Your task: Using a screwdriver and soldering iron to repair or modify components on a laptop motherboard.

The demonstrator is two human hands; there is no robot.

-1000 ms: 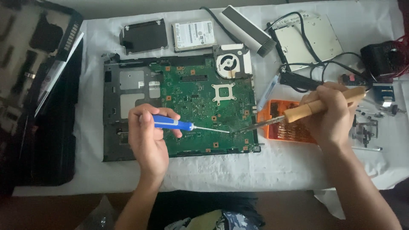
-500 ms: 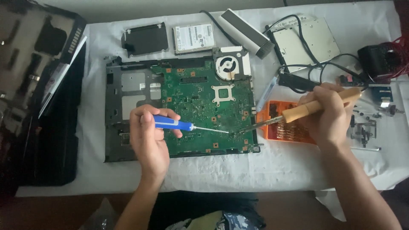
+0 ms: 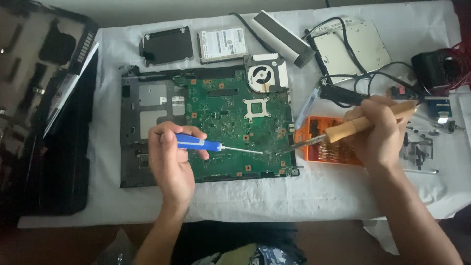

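Observation:
A green circuit board [image 3: 221,113] lies in a dark laptop base [image 3: 142,127] on a white cloth. My left hand [image 3: 169,159] grips a blue-handled screwdriver [image 3: 206,145], its thin tip resting on the board's lower right part. My right hand [image 3: 378,130] holds a wooden-handled soldering iron [image 3: 363,122]; its metal tip meets the board close to the screwdriver tip. A cooling fan [image 3: 262,77] sits at the board's upper right corner.
An orange tray of bits [image 3: 333,152] lies under my right hand. Behind are a hard drive [image 3: 223,44], a black drive bracket [image 3: 164,45], a grey strip [image 3: 284,39], an optical drive [image 3: 353,49] and black cables. A black laptop lid [image 3: 49,113] lies left. Small metal parts [image 3: 422,147] are scattered right.

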